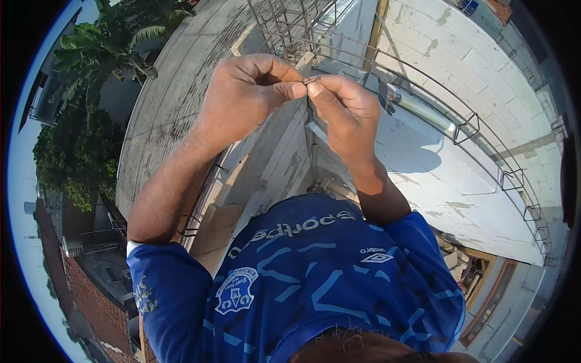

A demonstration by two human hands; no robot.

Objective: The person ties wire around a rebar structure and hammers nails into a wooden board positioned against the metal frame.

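Both the left hand [245,97] and right hand [348,112] pinch a thin wire piece [311,79] between fingertips, raised close above the rebar cage [423,91], seemingly to see it better.

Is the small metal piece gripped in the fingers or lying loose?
Gripped: small metal piece is pinched between left hand and right hand fingertips.

Small grey wire piece [311,79], pinched between fingertips
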